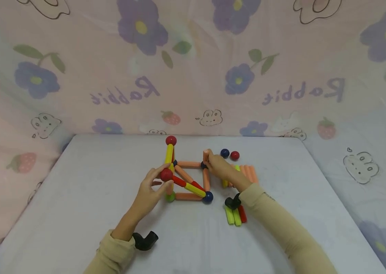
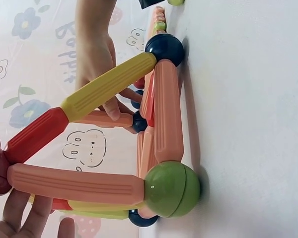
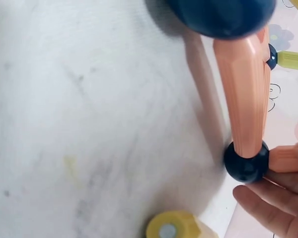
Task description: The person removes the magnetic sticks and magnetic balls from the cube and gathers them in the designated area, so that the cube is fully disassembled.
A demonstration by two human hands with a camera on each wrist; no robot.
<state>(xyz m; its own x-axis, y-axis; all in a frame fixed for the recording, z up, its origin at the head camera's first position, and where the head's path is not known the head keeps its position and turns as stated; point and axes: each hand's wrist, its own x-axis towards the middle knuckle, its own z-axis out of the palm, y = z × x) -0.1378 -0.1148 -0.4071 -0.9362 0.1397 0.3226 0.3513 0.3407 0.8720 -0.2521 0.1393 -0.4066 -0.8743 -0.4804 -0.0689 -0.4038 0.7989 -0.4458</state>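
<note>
A frame of magnetic rods and balls stands on the table, with a green ball [image 2: 172, 188] at its front left corner and a dark blue ball [image 1: 208, 197] at the front right. My left hand [image 1: 148, 195] holds a raised red ball [image 1: 166, 174] between thumb and fingers; an orange rod [image 2: 79, 184] and a red-and-yellow slanting pair of rods meet there. At the back right corner, my right hand [image 1: 221, 167] pinches an upright orange rod [image 3: 285, 159], whose lower end meets another dark blue ball [image 3: 246, 162]. Another red ball [image 1: 171, 140] tops the back left.
Behind my right hand lie a loose blue ball [image 1: 225, 153] and a red ball [image 1: 235, 155]. Several orange rods [image 1: 249, 173] lie partly under the right forearm. Nearer me are green rods [image 1: 233, 216] and a red rod [image 1: 242, 214]. A patterned cloth [image 1: 193, 76] hangs behind the table.
</note>
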